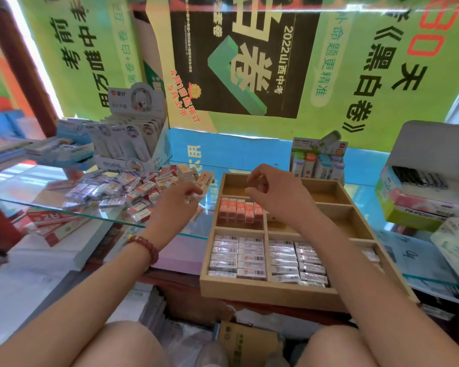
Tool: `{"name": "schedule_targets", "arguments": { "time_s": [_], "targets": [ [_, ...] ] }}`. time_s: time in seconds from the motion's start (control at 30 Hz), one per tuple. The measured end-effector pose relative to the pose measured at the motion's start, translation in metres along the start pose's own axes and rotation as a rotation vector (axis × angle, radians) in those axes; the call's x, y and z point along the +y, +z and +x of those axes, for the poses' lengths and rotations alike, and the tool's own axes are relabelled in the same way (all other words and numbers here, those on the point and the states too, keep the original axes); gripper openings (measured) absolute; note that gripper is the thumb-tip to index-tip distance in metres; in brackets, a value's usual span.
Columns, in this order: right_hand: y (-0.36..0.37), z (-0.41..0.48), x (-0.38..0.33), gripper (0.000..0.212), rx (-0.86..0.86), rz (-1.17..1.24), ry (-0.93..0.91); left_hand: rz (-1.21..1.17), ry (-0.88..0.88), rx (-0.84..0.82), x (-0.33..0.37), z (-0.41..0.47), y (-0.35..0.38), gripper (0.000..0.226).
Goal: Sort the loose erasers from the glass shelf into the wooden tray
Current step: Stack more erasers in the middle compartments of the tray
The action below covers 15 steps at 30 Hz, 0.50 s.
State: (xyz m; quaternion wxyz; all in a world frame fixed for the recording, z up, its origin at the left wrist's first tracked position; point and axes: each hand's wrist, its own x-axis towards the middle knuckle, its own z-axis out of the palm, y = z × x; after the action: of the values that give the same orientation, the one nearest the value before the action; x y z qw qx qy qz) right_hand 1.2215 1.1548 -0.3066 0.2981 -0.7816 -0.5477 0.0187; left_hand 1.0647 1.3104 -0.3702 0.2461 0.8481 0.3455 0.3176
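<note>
The glass shelf (37,192) is carrying the wooden tray (263,292), which is sitting at its front edge. Left of the tray, a heap of loose erasers (122,189) is lying on the glass, reaching almost to the tray's far left corner. Inside the tray, silver-wrapped erasers (239,256) are filling the two nearest compartments in flat rows, and red erasers (240,213) are standing upright in the left compartment behind them. The right hand (273,193) is hovering above the tray's far left compartment, fingers curling inward; whether they are pinching anything I cannot tell. The left hand (179,198) is hanging just left of the tray at the heap's edge, blurred, its grasp unreadable. A bead bracelet (143,243) is circling that wrist.
</note>
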Motion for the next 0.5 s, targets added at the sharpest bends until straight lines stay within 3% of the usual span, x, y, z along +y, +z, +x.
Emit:
{"name": "schedule_targets", "arguments": {
  "time_s": [0.1,0.23,0.5],
  "targets": [
    [0.007,-0.001,-0.015,0.006,-0.078,0.089,-0.068,0.169,-0.106,-0.005,-0.028,-0.002,-0.008,0.024],
    [0.017,0.003,-0.02,0.005,-0.135,0.092,-0.096,0.363,-0.014,-0.062,-0.042,-0.006,-0.004,0.028],
    [0.018,0.001,-0.018,0.008,-0.174,0.092,-0.094,0.294,0.023,-0.095,-0.048,-0.008,-0.005,0.018]
  ]
}}
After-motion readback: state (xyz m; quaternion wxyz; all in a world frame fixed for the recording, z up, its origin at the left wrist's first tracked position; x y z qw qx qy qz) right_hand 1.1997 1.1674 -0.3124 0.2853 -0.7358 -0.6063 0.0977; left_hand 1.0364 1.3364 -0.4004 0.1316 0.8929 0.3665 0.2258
